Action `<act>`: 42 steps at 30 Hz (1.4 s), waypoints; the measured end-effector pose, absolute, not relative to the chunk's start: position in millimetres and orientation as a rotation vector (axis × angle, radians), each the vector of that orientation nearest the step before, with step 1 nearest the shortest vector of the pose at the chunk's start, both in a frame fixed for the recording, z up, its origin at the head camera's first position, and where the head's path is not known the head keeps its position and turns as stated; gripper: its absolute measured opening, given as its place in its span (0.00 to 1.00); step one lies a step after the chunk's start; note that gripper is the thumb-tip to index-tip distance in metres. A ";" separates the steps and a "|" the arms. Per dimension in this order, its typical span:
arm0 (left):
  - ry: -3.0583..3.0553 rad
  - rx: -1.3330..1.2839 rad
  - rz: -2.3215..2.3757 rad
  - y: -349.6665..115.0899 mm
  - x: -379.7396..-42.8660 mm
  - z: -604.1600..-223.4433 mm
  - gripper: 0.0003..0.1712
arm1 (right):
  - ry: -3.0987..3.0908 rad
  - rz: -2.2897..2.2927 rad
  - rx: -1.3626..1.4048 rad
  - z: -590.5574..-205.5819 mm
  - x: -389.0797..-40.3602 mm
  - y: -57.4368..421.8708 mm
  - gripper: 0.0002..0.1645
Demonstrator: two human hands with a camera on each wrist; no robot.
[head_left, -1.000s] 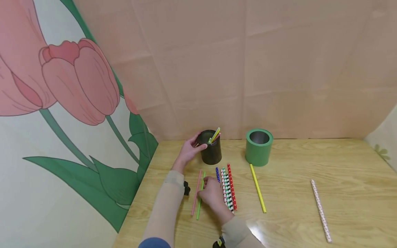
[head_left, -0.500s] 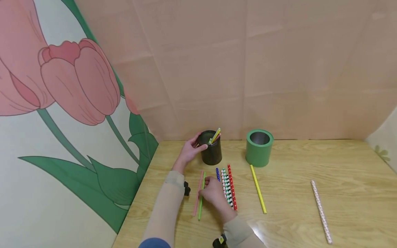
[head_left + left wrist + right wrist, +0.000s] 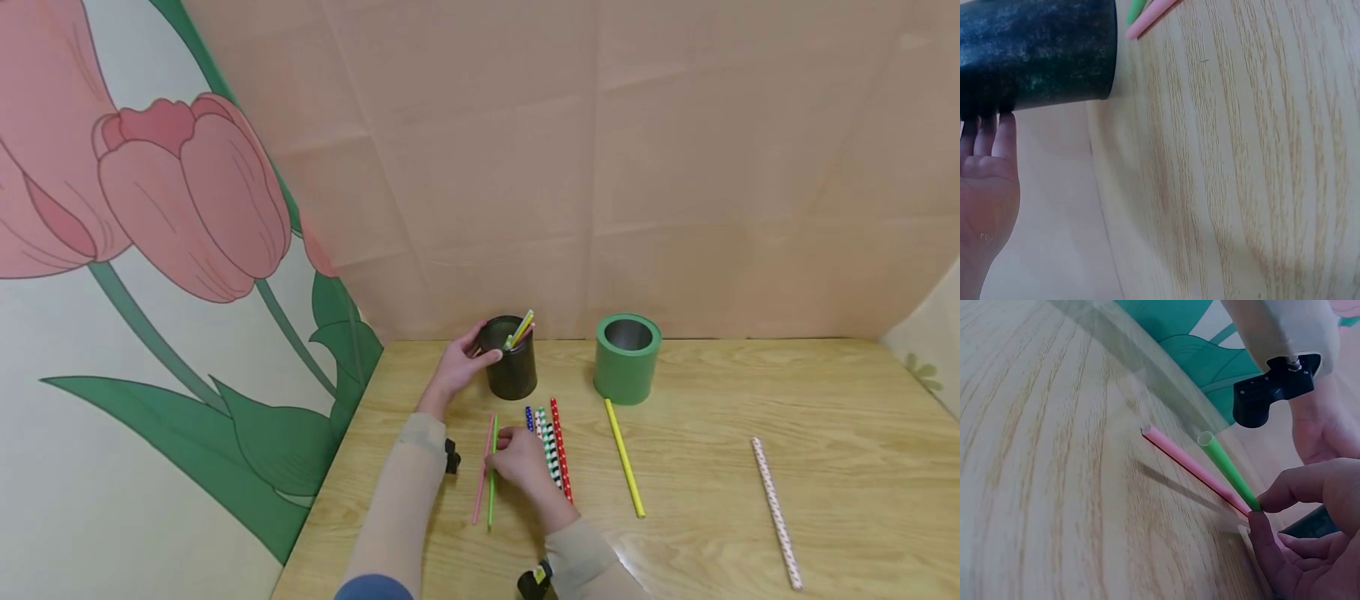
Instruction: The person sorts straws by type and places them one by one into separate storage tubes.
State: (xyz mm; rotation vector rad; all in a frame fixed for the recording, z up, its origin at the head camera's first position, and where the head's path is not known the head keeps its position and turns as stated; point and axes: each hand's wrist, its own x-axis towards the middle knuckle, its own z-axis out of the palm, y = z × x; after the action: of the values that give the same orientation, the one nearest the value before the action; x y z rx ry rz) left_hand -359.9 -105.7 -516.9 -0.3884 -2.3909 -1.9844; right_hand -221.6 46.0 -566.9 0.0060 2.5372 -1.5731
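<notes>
My left hand [image 3: 459,367] holds the dark cup [image 3: 512,379] at its left side, thumb over the rim. Several straws [image 3: 522,328] lean inside that cup. In the left wrist view, fingers press against the cup's wall [image 3: 1041,50]. Nearer the table's front, my right hand [image 3: 522,460] pinches a green straw [image 3: 491,500] between thumb and index finger. The right wrist view shows the green straw's end [image 3: 1227,464] tilted up above the wood, its shadow below. Close along its left lies a pink straw [image 3: 481,483].
Right of my right hand lie several patterned straws, among them a red dotted one [image 3: 561,450] and a black-and-white striped one [image 3: 552,454]. A green cup [image 3: 627,375] stands at the back. Farther right are a yellow straw [image 3: 624,458] and a pale patterned straw [image 3: 777,512].
My right hand has shifted slightly right with the green straw, whose near end swung right. The pink straw has also moved right. My left hand stays on the dark cup.
</notes>
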 end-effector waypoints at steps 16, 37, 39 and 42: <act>-2.436 -0.347 -1.948 -108.3 -359.5 -514.5 0.46 | 2.440 -1.719 0.034 -568.5 -219.1 43.7 0.34; -2.433 -0.351 -1.953 -109.0 -353.8 -514.7 0.47 | 2.423 -1.747 0.022 -563.9 -205.6 45.0 0.37; -2.430 -0.356 -1.954 -109.2 -354.4 -514.6 0.47 | 2.428 -1.746 0.027 -563.1 -205.4 44.8 0.37; -2.421 -0.367 -1.962 -109.2 -354.0 -513.9 0.47 | 2.442 -1.741 0.024 -562.3 -203.6 44.3 0.37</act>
State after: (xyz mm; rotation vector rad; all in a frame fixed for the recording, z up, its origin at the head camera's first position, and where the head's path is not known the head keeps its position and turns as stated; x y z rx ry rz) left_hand -354.0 -109.2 -513.9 -0.3671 -2.4212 -1.9618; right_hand -203.6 44.3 -562.3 0.0243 2.4416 -1.7413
